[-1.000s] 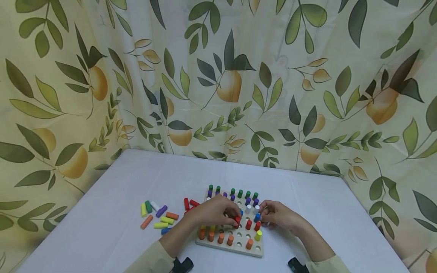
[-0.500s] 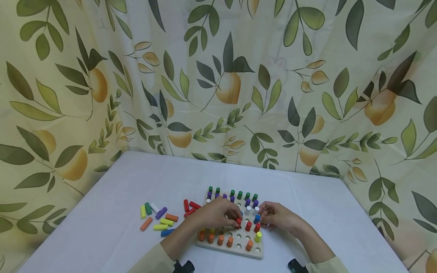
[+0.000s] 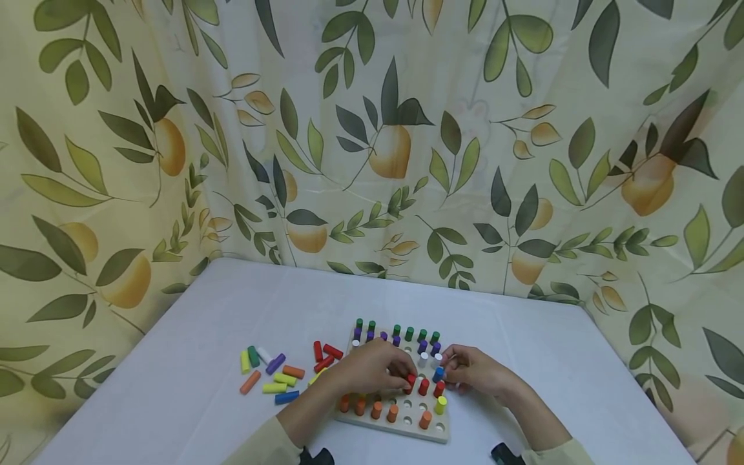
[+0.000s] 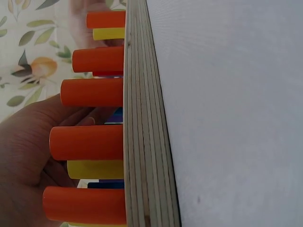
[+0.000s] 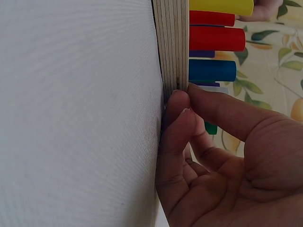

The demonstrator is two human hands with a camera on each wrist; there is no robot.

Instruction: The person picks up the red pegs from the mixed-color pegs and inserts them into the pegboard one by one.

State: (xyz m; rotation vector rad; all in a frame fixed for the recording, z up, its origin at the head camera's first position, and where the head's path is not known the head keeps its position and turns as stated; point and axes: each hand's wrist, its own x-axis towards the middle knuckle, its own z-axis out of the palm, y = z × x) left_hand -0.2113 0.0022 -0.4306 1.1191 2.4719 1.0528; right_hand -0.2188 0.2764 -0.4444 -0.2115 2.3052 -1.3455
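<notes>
My left hand (image 3: 374, 367) reaches over the wooden pegboard (image 3: 415, 431) and pinches a red peg (image 3: 411, 381) between thumb and fingers. That peg stands upright in line with two other red pegs, low over the board. In the left wrist view this hand (image 4: 23, 146) shows behind a row of orange pegs (image 4: 86, 143), its fingertips mostly hidden. At the board's right side, my right hand (image 3: 479, 369) grips the plywood edge. The right wrist view shows its thumb at the top corner and fingertips against the side, close to a blue peg (image 5: 212, 70).
Loose pegs in several colours lie left of the board, among them a purple peg (image 3: 276, 363) and a blue one (image 3: 287, 397). Green pegs (image 3: 409, 334) stand along the far row. A patterned curtain (image 3: 372, 155) hangs behind the white table (image 3: 279, 284).
The left hand has shifted slightly right with the red peg, bringing it closer to the neighbouring red pegs. The right hand keeps its place on the board's edge.
</notes>
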